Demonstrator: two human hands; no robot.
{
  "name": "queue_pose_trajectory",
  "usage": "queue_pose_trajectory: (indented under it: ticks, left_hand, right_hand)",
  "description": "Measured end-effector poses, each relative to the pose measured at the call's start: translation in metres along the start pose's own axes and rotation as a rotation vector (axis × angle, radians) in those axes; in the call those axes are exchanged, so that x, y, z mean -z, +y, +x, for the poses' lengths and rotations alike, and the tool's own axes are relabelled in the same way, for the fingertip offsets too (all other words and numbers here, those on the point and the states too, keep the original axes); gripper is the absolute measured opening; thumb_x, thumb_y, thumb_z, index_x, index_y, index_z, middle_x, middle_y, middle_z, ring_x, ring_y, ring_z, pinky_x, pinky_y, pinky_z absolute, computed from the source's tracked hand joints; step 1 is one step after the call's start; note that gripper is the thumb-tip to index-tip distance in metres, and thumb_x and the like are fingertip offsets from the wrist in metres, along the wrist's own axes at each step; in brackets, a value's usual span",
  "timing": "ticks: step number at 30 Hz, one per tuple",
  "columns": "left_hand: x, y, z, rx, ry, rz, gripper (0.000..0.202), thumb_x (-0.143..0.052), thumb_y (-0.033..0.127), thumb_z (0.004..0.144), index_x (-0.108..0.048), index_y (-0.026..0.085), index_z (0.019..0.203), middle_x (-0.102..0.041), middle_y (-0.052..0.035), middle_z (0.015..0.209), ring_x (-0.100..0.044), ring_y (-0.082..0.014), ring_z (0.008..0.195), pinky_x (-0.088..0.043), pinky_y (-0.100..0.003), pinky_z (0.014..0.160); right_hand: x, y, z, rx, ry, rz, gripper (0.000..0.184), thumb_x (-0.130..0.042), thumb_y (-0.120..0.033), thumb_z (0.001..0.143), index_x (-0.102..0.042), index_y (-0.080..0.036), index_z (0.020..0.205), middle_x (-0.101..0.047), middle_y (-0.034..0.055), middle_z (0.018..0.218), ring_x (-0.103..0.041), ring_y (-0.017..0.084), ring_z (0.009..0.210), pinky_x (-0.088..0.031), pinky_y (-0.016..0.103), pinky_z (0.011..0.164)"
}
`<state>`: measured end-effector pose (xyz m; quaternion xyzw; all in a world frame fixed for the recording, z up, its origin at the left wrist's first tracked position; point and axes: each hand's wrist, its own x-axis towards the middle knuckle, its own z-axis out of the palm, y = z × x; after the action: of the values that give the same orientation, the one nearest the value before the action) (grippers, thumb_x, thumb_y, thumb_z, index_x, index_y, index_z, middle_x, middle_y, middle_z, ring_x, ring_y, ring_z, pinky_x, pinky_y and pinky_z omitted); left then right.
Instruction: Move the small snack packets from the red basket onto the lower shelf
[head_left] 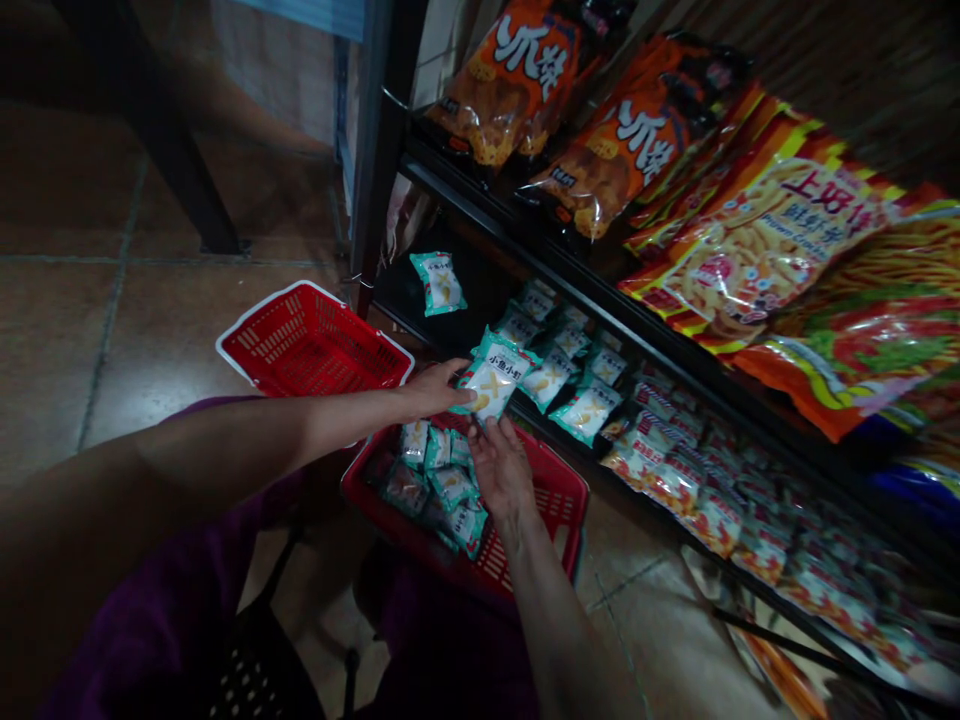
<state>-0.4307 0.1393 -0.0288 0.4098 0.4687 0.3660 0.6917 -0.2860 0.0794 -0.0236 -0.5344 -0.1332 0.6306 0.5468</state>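
My left hand (439,388) is closed on the left edge of a green-and-white snack bag (495,375), its thumb on the front. Just below, my right hand (504,470) is palm up with loosely curled fingers, the fingertips at the bag's lower edge. Whether they grip it is hard to see. Under both hands a red basket (574,495) holds several similar small bags (454,485). More green bags (589,408) stand in rows on the low black shelf (401,300), and one single bag (439,283) lies at its left end.
A second red basket (315,340) with a white rim sits on the tiled floor to the left. Red-and-white packets (675,475) fill the low shelf farther right. Large orange snack bags (517,80) and prawn cracker bags (772,230) overhang the upper shelf. A dark post (382,150) rises at the shelf's left end.
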Motion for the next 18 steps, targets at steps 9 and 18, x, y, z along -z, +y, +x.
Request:
queue_pose_trajectory:
  ticks: [9,18]
  left_hand:
    - [0.010,-0.011,-0.014,-0.004,0.067,0.336,0.048,-0.061,0.026,0.076,-0.056,0.017,0.122,-0.064,-0.0112,0.117,-0.060,-0.0258,0.105,-0.045,-0.034,0.090]
    - [0.017,0.030,0.040,-0.077,0.233,0.488,0.046,-0.060,0.034,0.080,-0.052,0.017,0.122,-0.061,-0.0124,0.121,-0.056,-0.0268,0.113,-0.040,-0.034,0.096]
  right_hand:
    - [0.000,0.020,-0.001,-0.098,0.035,-0.010,0.028,-0.079,-0.013,0.061,-0.068,-0.020,0.085,-0.073,-0.0013,0.086,-0.067,0.009,0.075,-0.055,0.017,0.067]
    - [-0.043,-0.008,0.057,0.052,-0.006,-0.048,0.018,-0.071,-0.015,0.070,-0.064,-0.021,0.084,-0.071,-0.0037,0.084,-0.066,0.008,0.075,-0.056,0.016,0.066]
